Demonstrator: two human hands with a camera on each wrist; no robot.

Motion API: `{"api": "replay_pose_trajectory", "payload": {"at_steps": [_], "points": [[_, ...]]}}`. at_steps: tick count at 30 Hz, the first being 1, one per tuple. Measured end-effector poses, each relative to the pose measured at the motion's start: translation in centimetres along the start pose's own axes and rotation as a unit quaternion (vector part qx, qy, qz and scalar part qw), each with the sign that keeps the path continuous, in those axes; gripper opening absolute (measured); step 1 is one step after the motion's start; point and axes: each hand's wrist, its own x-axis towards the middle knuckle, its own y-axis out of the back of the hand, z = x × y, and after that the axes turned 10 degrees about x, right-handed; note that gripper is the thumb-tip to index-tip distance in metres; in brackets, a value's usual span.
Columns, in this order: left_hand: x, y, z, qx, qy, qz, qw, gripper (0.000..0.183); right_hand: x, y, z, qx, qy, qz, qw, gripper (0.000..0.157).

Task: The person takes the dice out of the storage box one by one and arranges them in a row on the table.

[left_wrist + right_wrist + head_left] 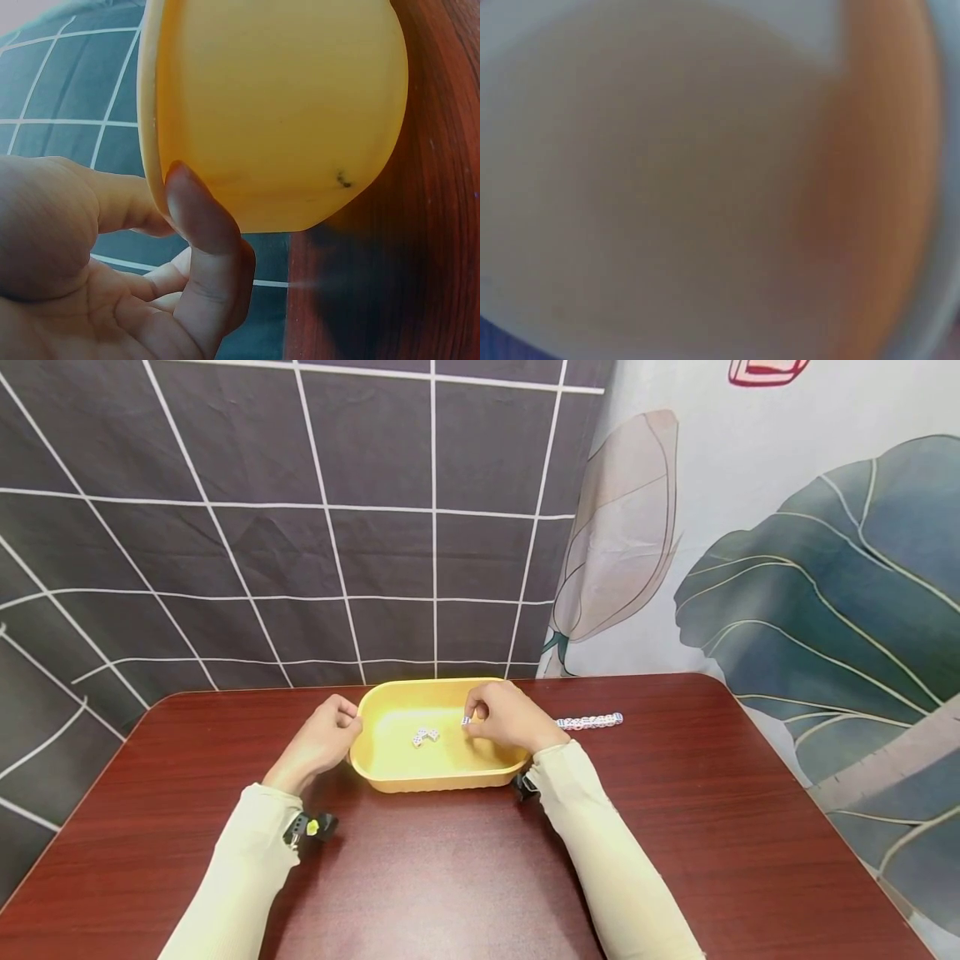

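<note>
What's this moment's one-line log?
left hand: pinches yellow tray | right hand: pinches die | loose dice: inside tray | dice row: right of tray

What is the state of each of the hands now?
Left hand: holding the yellow tray by its rim.
Right hand: pinching a die.

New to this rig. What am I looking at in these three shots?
No machine here: a person is working bare-handed. The widest picture comes from a head-worn camera looking forward and down; the other two come from wrist cameras, one per arm. The right wrist one is too blurred to read.

On the reddish-brown table stands a yellow tub with a few loose dice inside. A row of dice lies to its right. The left hand grips the tub's left end; the right hand pinches one die over the tub.
</note>
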Motion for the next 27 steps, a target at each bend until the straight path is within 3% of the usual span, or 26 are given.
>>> {"api": "replay_pose_trajectory", "payload": {"at_steps": [27], "points": [[0.1,0.0,-0.1,-0.011,-0.003,-0.004,0.9999,0.021,-1.8,3.5,1.2,0.025,-0.009,0.06,0.998,0.007]]}}
